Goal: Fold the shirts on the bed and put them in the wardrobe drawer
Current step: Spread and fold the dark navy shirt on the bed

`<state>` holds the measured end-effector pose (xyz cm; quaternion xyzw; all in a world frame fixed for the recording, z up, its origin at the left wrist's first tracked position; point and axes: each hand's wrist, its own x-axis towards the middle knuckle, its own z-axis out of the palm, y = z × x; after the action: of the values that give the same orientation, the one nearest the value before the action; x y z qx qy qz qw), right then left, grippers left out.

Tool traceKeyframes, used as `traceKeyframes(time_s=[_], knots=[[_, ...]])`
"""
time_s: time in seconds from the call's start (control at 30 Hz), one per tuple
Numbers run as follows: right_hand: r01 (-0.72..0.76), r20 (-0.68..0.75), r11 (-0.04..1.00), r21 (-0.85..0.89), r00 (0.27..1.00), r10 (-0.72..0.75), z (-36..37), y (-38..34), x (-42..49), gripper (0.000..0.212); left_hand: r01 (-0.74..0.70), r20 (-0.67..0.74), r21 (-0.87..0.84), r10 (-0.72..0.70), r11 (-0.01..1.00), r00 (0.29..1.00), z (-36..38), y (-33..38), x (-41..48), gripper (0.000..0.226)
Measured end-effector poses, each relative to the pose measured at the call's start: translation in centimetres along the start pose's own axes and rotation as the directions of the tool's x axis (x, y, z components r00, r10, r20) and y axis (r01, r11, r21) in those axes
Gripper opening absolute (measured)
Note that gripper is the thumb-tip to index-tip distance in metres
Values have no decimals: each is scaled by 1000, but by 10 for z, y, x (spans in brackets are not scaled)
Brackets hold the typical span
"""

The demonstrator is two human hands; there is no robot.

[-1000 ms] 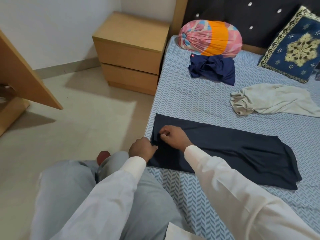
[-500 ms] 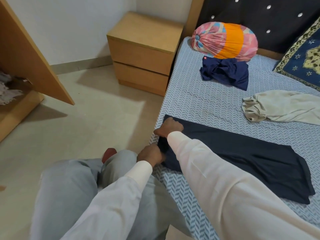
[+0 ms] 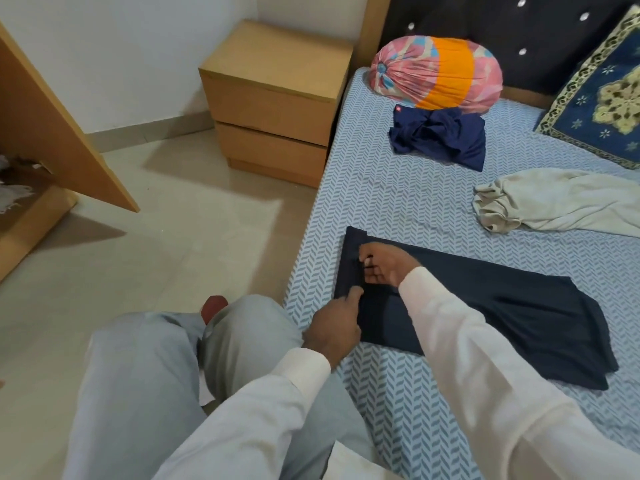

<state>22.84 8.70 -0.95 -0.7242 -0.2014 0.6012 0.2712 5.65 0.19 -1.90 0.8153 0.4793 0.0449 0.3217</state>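
Head view, looking down across the bed with the blue-and-white herringbone sheet (image 3: 398, 209); everything placed from that bed. Off its left side, across the tiled floor, a slanting light-wood wardrobe panel (image 3: 62, 133); whether the drawer sits behind it, cannot tell. Against the bed's head-end corner, a light-wood two-drawer bedside cabinet (image 3: 273, 98).

On the bed near its left edge lies the dark navy shirt folded to a long flat strip (image 3: 502, 313), running away to the right; this is the one in work. At the head end, a pink-and-orange round bolster (image 3: 436, 74) and a blue embroidered cushion (image 3: 602, 98). Mid-bed, a crumpled cream shirt (image 3: 554, 202); just below the bolster, a bunched royal-blue shirt (image 3: 440, 136); both not yet folded.

Right hand (image 3: 384, 268) has fingers curled onto the strip's left end; left hand (image 3: 334, 327) pinches the same end at its near corner; hands close together, both clamped on cloth.

Judged step: taking up the short end to fold the strip across its length. To do it well: grip both corners evenly; lift together so layers do not slide; carry the end over square to the long edges; lay flat, then smooth from fold outward; loose right-hand end may skew.
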Motion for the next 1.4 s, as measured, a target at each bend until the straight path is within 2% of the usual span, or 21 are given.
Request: traceKeyframes(time_s=[0.1,0.23,0.33,0.43,0.53,0.57,0.63,0.73,0.8,0.87,0.93,0.97,1.03,1.1,1.13,1.17,1.23,1.3,1.33,1.4], knots=[[39,18,999,-36,999,-38,1,-1,3,33,-19,13,29,18,999,1000,5,-2,2,75],[130,-171,960,-248,969,-176,6,-1,21,24,-42,75,-66,47,997,996,8,-5,6,71],[123,-209,932,-342,957,-203,3,3,28,21,-64,104,-122,77,991,992,10,-9,9,68],[97,-236,856,-507,940,-246,2,3,20,26,-67,143,-166,91,984,986,10,-5,10,64],[73,-266,775,-628,915,-302,7,5,17,47,-10,25,-223,16,975,1000,10,-3,14,60],[71,-272,780,-622,914,-300,7,7,17,55,8,-2,-228,-9,974,1000,10,-5,16,60],[92,-266,828,-553,922,-280,8,8,18,63,38,44,-175,-30,984,999,12,-10,19,67],[180,-256,934,-308,930,-263,6,3,21,63,41,124,-57,-34,998,992,15,-14,20,77],[250,-246,951,-183,925,-291,5,-8,23,68,24,128,-30,-20,999,992,16,-15,21,77],[287,-197,944,-163,928,-316,6,-20,25,69,9,130,0,-8,1000,991,17,-16,22,77],[295,-144,942,-162,937,-319,7,-32,32,58,6,140,21,-9,1000,990,18,-18,24,77],[301,-166,936,-180,929,-330,6,-35,37,51,4,144,26,-7,1000,990,18,-18,25,77],[296,-312,889,-348,858,-408,4,-42,42,41,0,142,22,-3,1000,990,18,-19,26,77],[272,-398,780,-564,738,-545,5,-47,37,41,-6,143,5,5,1000,990,18,-20,27,78],[277,-376,727,-628,710,-595,7,-48,32,38,-6,147,0,5,1000,989,18,-21,28,78],[285,-316,680,-675,721,-616,11,-47,29,32,-5,150,4,4,1000,989,19,-21,29,79],[318,-93,583,-748,819,-566,17,-43,28,25,0,152,24,-4,1000,988,19,-21,31,80],[326,96,475,-817,890,-445,19,-36,30,33,6,152,22,-9,1000,988,18,-21,33,80],[320,108,447,-835,892,-438,19,-34,32,39,9,147,-5,-8,1000,989,17,-21,33,79],[325,48,492,-807,867,-495,19,-33,30,52,53,63,-142,-44,988,997,17,-21,30,70]])
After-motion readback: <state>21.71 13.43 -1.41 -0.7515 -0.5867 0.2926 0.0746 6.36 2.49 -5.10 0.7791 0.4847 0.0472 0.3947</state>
